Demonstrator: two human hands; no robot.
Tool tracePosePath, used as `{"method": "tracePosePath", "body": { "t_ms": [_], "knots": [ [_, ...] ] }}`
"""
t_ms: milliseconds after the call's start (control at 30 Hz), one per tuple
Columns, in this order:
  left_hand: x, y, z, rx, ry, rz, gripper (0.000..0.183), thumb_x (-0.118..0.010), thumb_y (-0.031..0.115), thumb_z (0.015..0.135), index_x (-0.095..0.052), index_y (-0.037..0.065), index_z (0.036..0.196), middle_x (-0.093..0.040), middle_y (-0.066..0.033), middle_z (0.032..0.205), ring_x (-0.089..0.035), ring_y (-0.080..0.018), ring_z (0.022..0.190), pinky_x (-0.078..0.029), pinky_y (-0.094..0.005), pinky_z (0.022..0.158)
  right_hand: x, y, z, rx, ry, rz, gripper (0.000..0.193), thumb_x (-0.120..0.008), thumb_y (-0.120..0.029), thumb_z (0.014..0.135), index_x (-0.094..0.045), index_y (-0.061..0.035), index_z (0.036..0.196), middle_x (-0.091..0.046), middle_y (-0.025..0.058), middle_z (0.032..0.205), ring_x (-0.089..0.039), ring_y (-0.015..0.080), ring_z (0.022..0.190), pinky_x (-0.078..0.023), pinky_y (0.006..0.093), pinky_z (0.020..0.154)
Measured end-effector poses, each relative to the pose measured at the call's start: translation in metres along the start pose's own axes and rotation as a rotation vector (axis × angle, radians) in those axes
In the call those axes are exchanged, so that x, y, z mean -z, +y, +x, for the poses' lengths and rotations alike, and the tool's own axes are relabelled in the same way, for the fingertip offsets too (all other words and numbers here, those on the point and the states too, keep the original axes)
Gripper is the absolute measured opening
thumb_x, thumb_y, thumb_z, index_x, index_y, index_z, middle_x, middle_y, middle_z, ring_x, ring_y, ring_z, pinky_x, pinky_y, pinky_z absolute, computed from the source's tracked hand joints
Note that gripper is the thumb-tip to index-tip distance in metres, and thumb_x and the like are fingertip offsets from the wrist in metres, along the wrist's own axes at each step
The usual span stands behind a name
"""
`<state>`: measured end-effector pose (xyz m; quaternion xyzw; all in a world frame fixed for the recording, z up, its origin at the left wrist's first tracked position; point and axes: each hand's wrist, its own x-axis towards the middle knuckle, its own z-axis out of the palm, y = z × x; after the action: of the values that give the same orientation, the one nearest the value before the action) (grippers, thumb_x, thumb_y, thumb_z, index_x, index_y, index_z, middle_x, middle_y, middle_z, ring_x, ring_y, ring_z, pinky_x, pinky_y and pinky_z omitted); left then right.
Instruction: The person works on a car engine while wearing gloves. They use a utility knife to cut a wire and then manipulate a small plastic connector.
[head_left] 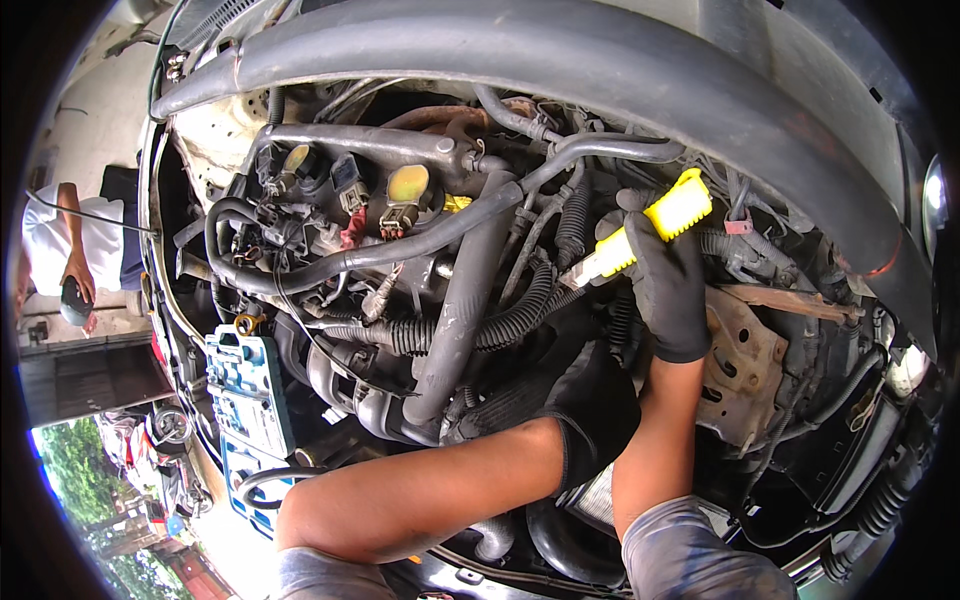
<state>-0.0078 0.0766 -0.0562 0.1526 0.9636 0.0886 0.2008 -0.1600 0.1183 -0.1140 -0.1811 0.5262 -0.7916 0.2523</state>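
A car repair yard: open engine bay [440, 260] with hoses at centre, blue socket set [247, 392] at eight o'clock, parked motorbikes [165, 440] beyond.

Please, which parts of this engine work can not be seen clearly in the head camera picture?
- Tip of the yellow-handled screwdriver: hidden among black hoses, head view.
- Left hand fingers: sunk between engine parts, so what they touch cannot be told.
- Right hand: its glove covers the middle of the handle.
- Blue tool case: contents too small, bent near the rim.
- Person at the left edge: cut off.
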Motion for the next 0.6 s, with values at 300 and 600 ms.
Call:
{"method": "tracePosePath", "body": {
  "t_ms": [300,600],
  "knots": [
    [0.010,-0.002,-0.005,-0.018,0.029,0.016,0.031,-0.064,0.019,0.087,-0.078,-0.003,0.104,-0.072,-0.0196,0.106,-0.067,-0.0373,0.102,-0.050,-0.0478,0.085,-0.007,-0.006,0.000,-0.108,0.017,0.126,0.026,-0.059,-0.010,0.109,-0.060,0.0029,0.132,-0.070,0.0121,0.105,-0.069,0.0195,0.095,-0.057,0.0339,0.080],
    [0.020,-0.001,-0.008,-0.032,-0.004,0.045,0.028,-0.067,0.016,0.084,-0.081,-0.001,0.101,-0.074,-0.0173,0.098,-0.068,-0.0355,0.094,-0.049,-0.0482,0.083,-0.006,-0.006,0.000,-0.128,-0.004,0.141,0.027,-0.061,-0.011,0.108,-0.059,0.0024,0.132,-0.070,0.0113,0.103,-0.068,0.0178,0.092,-0.057,0.0321,0.079]
  ]
}}
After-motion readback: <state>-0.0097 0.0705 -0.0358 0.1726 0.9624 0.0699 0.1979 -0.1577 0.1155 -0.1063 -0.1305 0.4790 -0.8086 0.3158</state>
